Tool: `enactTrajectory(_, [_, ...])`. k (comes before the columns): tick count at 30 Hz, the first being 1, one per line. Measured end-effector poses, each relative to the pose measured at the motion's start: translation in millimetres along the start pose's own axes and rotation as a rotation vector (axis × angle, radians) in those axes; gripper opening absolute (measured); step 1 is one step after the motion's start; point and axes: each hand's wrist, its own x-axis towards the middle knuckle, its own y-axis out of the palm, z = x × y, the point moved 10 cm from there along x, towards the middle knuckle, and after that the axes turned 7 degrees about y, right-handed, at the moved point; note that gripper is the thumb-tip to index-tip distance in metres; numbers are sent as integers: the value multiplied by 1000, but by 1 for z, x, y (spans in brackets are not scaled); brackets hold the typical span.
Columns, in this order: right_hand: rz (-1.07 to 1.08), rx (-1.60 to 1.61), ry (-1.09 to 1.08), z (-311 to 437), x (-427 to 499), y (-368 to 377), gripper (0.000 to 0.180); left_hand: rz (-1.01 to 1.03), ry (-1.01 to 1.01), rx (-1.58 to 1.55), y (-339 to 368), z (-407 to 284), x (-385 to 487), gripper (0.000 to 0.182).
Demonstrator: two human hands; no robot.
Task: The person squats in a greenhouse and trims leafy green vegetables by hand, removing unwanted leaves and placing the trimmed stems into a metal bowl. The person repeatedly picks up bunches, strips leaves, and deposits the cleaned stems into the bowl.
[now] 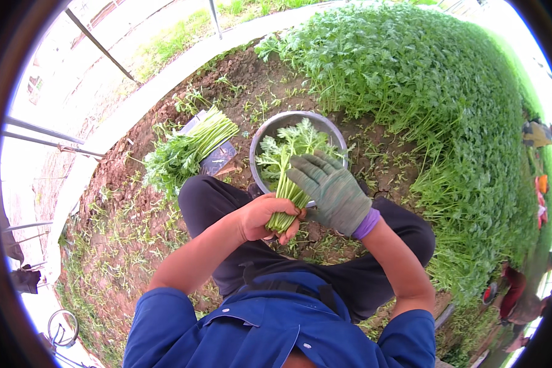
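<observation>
My bare left hand (260,217) is closed around the lower stems of a bunch of leafy greens (284,186) that look like crown daisy. The cut stem ends point toward me and the lobed leaves away. On my right hand (333,193) is a grey-green knitted work glove with a purple cuff. Its fingers lie extended across the right side of the bunch, and its palm is hidden. Below the bunch, between my knees, stands a round grey plastic basin (254,158). More leaves show inside it, though I cannot tell them all from the held bunch.
Left of the basin, a stack of cut greens (195,149) lies on a box-like support (218,158) bearing writing. Dense uncut greens (423,92) fill the right side. Trimmings litter the soil (129,230). Metal poles (99,43) and a wheel (63,327) stand at left.
</observation>
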Motion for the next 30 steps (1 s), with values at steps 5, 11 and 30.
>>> enactTrajectory(5, [-201, 152, -46, 10, 5, 3, 50, 58, -31, 57, 19, 2, -11, 22])
enactTrajectory(11, [33, 441, 224, -24, -4, 42, 30, 72, -44, 45, 11, -4, -3, 53])
enactTrajectory(30, [336, 1489, 616, -53, -36, 110, 30, 129, 656, 522, 22, -80, 43, 54])
